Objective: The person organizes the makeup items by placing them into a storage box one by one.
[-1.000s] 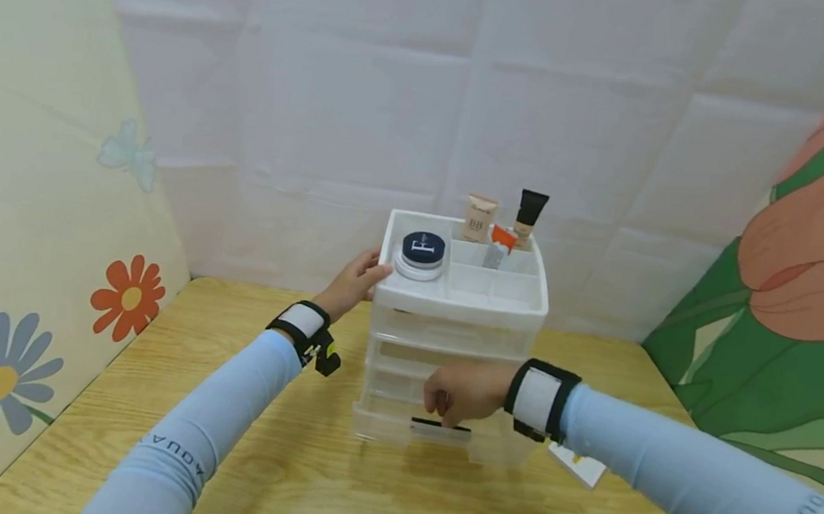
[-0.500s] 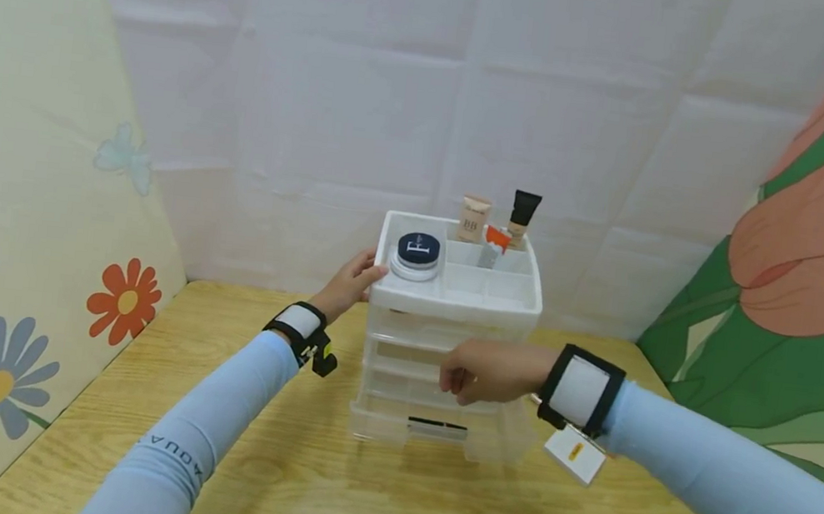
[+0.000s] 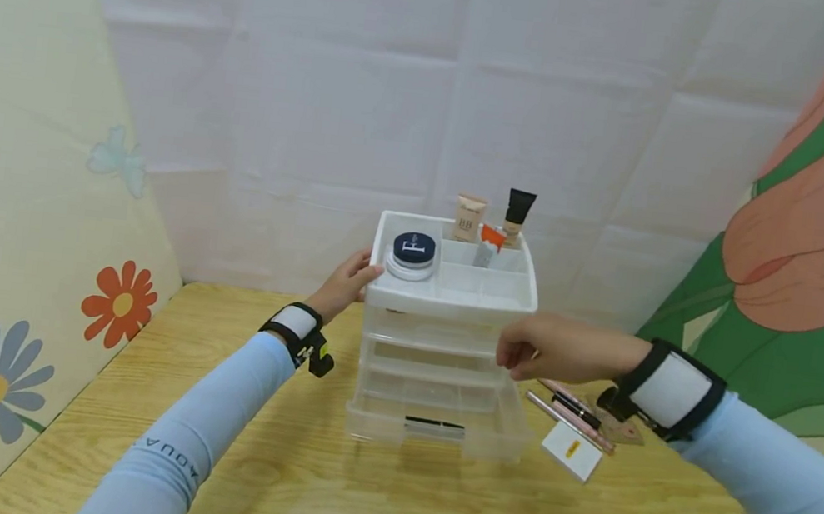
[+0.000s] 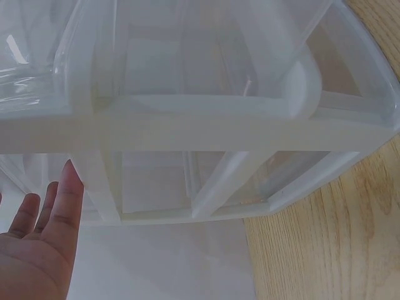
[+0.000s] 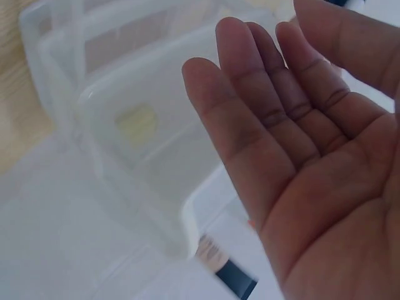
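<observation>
1. The left hand rests with straight fingers against the top left edge of the drawer organizer, at about 9 o'clock of its white top tray. The fingers lie together and flat; they do not curl around anything.

2. The right hand hangs in the air at 3 o'clock of the organizer, near its upper drawers but not touching them. In the right wrist view its fingers are relaxed and a little apart, and the palm is empty.

3. The organizer stands in the middle of the wooden counter. Its bottom drawer is pulled out a little and holds a dark thin item.

4. On the tray sit a round compact, a beige tube, a black-capped tube and a small orange-capped item.

5. At 4 o'clock of the organizer, on the counter, lie thin pencils and a small white card.

6. Risk, as I judge it: the organizer is light plastic and only one flat hand steadies it. A push from the right side could make it slide or tilt, and the upright tubes could fall.

7. The pencils lie under the right forearm; a low sweep of the sleeve could roll them off the counter.
</observation>
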Motion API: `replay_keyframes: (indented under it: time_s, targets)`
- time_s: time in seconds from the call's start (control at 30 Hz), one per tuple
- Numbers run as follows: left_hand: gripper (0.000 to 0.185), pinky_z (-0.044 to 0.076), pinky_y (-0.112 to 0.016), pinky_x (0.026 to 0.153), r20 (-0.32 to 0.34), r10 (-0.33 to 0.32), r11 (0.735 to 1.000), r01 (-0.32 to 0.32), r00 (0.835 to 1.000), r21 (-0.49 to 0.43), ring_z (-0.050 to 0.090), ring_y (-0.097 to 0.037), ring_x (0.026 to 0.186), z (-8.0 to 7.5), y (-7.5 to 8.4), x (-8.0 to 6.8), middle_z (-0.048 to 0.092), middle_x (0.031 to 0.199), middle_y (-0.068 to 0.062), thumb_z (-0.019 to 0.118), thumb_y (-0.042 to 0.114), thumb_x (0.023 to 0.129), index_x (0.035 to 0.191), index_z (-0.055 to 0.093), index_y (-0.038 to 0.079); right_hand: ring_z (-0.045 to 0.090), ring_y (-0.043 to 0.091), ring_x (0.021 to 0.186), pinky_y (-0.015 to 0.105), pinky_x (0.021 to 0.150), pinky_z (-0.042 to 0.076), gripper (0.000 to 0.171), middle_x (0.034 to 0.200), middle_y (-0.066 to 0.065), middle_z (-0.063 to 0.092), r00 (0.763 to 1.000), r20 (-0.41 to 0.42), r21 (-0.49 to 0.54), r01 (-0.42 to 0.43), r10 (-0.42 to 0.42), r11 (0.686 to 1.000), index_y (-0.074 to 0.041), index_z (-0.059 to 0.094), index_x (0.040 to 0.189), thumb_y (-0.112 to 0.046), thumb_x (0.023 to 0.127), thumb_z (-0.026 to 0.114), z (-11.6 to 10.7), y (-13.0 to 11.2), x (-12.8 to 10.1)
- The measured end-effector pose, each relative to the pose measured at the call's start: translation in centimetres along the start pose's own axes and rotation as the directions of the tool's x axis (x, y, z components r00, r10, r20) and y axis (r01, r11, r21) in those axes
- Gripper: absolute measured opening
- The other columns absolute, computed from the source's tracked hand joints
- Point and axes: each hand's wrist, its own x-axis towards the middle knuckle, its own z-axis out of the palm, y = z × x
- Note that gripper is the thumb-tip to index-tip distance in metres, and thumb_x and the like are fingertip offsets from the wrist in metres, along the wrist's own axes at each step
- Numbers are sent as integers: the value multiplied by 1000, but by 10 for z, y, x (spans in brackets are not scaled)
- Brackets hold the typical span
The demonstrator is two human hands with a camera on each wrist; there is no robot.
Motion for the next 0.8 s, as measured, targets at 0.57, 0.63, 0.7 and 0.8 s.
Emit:
replay_keyframes:
  time_s: [0.57, 0.63, 0.7, 0.8]
  targets:
    - [52, 44, -42, 82, -30, -40, 998, 41, 999, 36, 44, -30, 108, -2, -11, 7, 37, 130, -15, 41, 27, 93, 138, 24, 7, 54, 8, 69, 24, 60, 46, 6, 75, -5, 57, 990, -123, 29, -72, 75, 997, -15, 59, 82, -11, 80, 63, 3, 66, -31]
    - [51, 43, -43, 83, -27, -53, 998, 54, 998, 34, 43, -31, 110, -3, -10, 7, 36, 132, -16, 40, 25, 93, 138, 23, 7, 54, 9, 68, 25, 60, 47, 6, 75, -4, 58, 986, -147, 43, -73, 79, 996, -13, 59, 83, -9, 80, 63, 8, 75, -32]
    - [51, 43, -43, 84, -28, -57, 998, 58, 998, 35, 43, -30, 110, -3, -12, 8, 36, 132, -15, 40, 26, 93, 138, 23, 8, 54, 10, 70, 24, 60, 47, 5, 76, -3, 58, 982, -161, 68, -86, 96, 994, -11, 60, 84, -8, 80, 62, 14, 85, -32]
    - [53, 44, -42, 83, -35, -51, 998, 52, 998, 43, 44, -29, 109, -4, -16, 10, 38, 131, -13, 41, 31, 92, 138, 25, 10, 55, 11, 71, 26, 62, 47, 7, 78, -1, 59, 976, -177, 92, -111, 126, 990, -7, 61, 87, -7, 81, 61, 22, 102, -32]
